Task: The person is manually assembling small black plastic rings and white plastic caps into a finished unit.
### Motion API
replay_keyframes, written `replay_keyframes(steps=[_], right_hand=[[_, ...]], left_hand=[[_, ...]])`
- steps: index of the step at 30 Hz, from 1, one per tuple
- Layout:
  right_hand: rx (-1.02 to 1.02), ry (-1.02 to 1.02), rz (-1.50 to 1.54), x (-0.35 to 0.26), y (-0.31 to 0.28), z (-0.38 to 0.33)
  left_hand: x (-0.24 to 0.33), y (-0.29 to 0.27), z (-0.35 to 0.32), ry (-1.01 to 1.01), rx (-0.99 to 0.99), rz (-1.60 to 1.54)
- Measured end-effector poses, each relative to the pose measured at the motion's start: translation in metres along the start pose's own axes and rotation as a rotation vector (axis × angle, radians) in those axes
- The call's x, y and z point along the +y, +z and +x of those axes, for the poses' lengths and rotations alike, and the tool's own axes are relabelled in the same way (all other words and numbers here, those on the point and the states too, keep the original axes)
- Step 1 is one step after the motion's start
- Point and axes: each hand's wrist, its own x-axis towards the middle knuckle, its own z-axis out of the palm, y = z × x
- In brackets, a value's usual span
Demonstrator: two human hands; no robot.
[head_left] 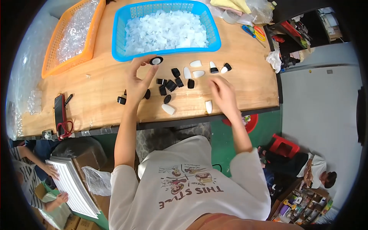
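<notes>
Black round cap (156, 60): pinched at eleven o'clock between thumb and forefinger of left hand (137, 81). Looked light, stiff, slick; probably best gripped by the rim. Saw right hand (224, 94) at two o'clock, fingers curled together; couldn't tell if holding anything.

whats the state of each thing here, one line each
Left hand: pinching round black-and-white piece
Right hand: curled, contents unclear
Blue plastic basket: filled with small translucent pieces
Orange plastic basket: filled with clear plastic
Black rectangular phone: lying flat
Leftmost tapered white piece: lying loose
</notes>
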Motion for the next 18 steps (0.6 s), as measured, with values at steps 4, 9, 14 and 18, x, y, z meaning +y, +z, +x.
replay_keyframes(steps=[4,9,14,18], right_hand=[[-0.080,-0.139,-0.027,-0.006,0.026,0.057],[-0.378,-0.136,0.322,-0.041,0.008,0.108],[-0.142,-0.096,0.081,-0.006,0.027,0.187],[-0.421,-0.201,-0.225,0.040,0.072,0.211]], left_hand=[[0.003,0.001,0.005,0.022,-0.004,0.009],[0.000,0.002,0.002,0.018,-0.020,0.036],[0.001,0.000,0.004,-0.010,-0.026,0.056],[0.000,0.009,0.009,0.009,-0.029,0.050]])
